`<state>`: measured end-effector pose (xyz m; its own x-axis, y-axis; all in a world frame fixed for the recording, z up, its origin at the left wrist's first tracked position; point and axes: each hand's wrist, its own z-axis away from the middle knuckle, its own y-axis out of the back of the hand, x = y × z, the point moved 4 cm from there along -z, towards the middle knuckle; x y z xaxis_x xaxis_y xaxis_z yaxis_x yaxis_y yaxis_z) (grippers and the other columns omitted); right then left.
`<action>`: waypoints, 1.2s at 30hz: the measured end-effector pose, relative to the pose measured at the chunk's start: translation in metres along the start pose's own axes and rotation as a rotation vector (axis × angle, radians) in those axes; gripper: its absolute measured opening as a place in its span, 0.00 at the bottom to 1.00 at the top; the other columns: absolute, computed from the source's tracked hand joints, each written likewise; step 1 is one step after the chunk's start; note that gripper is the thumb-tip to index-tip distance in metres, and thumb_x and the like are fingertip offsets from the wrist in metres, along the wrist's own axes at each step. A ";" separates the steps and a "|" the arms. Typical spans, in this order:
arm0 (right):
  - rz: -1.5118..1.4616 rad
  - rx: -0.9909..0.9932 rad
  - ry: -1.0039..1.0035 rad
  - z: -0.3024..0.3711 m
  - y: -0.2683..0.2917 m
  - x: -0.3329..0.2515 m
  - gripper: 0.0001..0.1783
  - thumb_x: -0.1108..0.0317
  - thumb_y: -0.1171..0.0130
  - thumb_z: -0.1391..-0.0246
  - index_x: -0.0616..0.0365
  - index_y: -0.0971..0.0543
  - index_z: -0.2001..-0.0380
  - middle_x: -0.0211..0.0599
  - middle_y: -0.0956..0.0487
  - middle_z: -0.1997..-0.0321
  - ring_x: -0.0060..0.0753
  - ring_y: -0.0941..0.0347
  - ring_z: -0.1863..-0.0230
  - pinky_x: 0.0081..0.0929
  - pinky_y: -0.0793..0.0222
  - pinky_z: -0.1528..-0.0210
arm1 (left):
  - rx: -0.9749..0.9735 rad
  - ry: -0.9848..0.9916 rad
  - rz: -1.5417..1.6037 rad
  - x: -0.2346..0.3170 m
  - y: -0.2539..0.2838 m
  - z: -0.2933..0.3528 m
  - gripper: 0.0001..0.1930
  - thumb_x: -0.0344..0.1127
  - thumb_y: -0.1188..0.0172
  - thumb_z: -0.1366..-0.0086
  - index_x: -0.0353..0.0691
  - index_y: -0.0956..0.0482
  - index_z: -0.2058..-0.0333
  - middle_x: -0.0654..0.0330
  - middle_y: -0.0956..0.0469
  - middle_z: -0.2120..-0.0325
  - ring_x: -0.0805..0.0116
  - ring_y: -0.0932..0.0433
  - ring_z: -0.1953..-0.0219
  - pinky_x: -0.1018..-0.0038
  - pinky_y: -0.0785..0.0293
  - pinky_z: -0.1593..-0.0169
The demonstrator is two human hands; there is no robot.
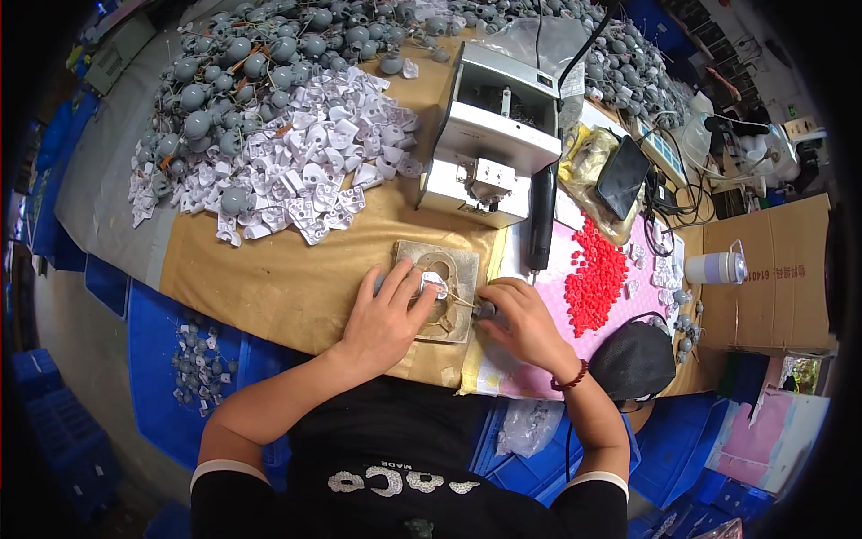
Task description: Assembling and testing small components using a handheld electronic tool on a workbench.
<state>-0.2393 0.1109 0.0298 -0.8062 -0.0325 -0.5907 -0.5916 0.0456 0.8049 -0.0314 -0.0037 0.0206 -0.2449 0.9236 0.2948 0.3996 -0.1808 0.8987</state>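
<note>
A square metal jig plate (pixel 460 269) with a rounded recess lies on the bench in front of me. In the recess sits a small white plastic part (pixel 435 284). My left hand (pixel 384 316) rests on the plate's left side, fingers spread, fingertips at the white part. At the plate's right edge my right hand (pixel 525 325) is closed, thumb and fingers pinching a small grey ball-shaped part (pixel 487 310). A thin pale strand (pixel 461 300) runs from the white part toward this hand. The fingers partly hide the grey part.
A boxy metal machine (pixel 485 135) stands beyond the plate, a black electric screwdriver (pixel 541 216) beside it. White parts (pixel 314 153) and grey ball parts (pixel 269 54) are heaped at far left. Red pieces (pixel 596 278), a black mesh object (pixel 634 359) and a cup (pixel 716 268) are right.
</note>
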 end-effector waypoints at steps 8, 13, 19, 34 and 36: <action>-0.678 0.440 -0.175 -0.021 -0.020 0.023 0.18 0.85 0.34 0.46 0.61 0.23 0.53 0.36 0.25 0.54 0.32 0.24 0.49 0.30 0.22 0.47 | -0.003 -0.013 0.000 -0.002 -0.003 0.001 0.20 0.31 0.44 0.36 0.33 0.22 0.46 0.42 0.25 0.45 0.47 0.30 0.37 0.45 0.36 0.37; -1.545 0.115 -0.192 -0.047 -0.029 0.016 0.25 0.87 0.33 0.45 0.61 0.24 0.45 0.36 0.24 0.46 0.31 0.21 0.49 0.31 0.20 0.44 | 0.002 -0.016 0.000 -0.003 -0.004 0.000 0.21 0.30 0.41 0.39 0.35 0.21 0.46 0.45 0.25 0.46 0.48 0.29 0.37 0.46 0.36 0.36; -1.043 -0.085 -0.271 -0.059 -0.024 0.000 0.32 0.81 0.29 0.45 0.58 0.28 0.38 0.35 0.20 0.51 0.26 0.21 0.53 0.28 0.20 0.52 | 0.003 -0.050 0.066 -0.012 -0.001 -0.002 0.21 0.28 0.35 0.45 0.37 0.18 0.49 0.49 0.23 0.49 0.49 0.26 0.39 0.51 0.33 0.36; -0.232 0.233 -0.134 -0.056 -0.028 -0.021 0.30 0.73 0.27 0.47 0.55 0.25 0.42 0.36 0.22 0.59 0.34 0.24 0.62 0.31 0.24 0.60 | 0.054 0.078 0.174 -0.014 0.005 -0.025 0.19 0.28 0.33 0.45 0.39 0.20 0.53 0.55 0.22 0.57 0.54 0.22 0.48 0.60 0.25 0.48; -0.247 0.284 -0.102 -0.056 -0.026 -0.021 0.28 0.73 0.27 0.47 0.56 0.24 0.42 0.36 0.22 0.58 0.33 0.24 0.63 0.30 0.25 0.60 | 0.032 0.148 0.174 -0.010 0.007 -0.034 0.19 0.29 0.33 0.44 0.40 0.21 0.52 0.57 0.22 0.59 0.57 0.22 0.52 0.61 0.25 0.52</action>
<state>-0.2075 0.0547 0.0244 -0.6269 0.0213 -0.7788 -0.7326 0.3239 0.5986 -0.0566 -0.0258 0.0347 -0.2958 0.8195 0.4908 0.4740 -0.3201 0.8203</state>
